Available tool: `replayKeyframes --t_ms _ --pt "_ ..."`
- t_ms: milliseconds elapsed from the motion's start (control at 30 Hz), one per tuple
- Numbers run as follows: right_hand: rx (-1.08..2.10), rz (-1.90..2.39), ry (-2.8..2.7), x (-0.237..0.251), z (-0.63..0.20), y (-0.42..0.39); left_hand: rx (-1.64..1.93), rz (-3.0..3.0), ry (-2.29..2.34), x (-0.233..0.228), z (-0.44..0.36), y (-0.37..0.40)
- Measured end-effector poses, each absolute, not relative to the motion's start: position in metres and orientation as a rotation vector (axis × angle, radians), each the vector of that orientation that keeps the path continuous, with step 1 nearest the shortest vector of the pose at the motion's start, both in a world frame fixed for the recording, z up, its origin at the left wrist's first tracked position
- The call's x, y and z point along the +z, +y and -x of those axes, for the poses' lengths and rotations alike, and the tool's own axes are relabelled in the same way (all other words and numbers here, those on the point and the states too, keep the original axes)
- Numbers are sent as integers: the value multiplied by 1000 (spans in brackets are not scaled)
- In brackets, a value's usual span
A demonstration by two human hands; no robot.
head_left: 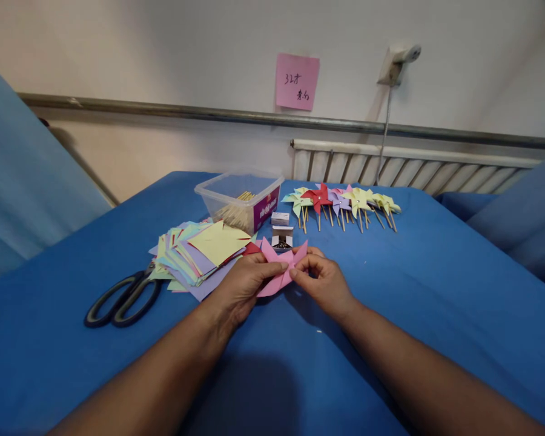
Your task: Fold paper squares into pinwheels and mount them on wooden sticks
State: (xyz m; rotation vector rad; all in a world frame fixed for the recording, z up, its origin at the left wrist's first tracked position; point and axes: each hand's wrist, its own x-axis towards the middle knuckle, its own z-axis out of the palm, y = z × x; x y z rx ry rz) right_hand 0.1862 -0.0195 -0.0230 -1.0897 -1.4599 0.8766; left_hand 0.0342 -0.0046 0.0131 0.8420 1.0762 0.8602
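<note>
Both my hands hold a pink cut paper square [279, 266] just above the blue table cover [436, 290]. My left hand [240, 287] pinches its left side. My right hand [322, 281] pinches folded corners at the paper's middle. Two points of the pink paper stick up between my hands. A small open white box of pins [282, 238] sits right behind the paper.
A pile of coloured paper squares [200, 254] lies left of my hands, with black scissors [122, 300] beside it. A clear plastic tub of wooden sticks [238, 200] stands behind. Several finished pinwheels [340, 203] lie in a row at the back. A radiator [409, 169] lines the wall.
</note>
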Motion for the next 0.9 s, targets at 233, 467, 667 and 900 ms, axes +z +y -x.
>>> replayKeyframes --t_ms 233,467,667,900 --pt "832 1125 -1478 -23 -186 -20 840 -932 1128 9 -32 -2" --pt "852 1130 -1458 -23 -187 -19 842 -953 1134 12 -31 -3" --pt "840 1107 -1468 -23 -187 -20 866 -1019 1203 12 -33 -3" --pt "842 1086 -1460 -24 -187 -19 854 -1036 1206 10 -33 -2"
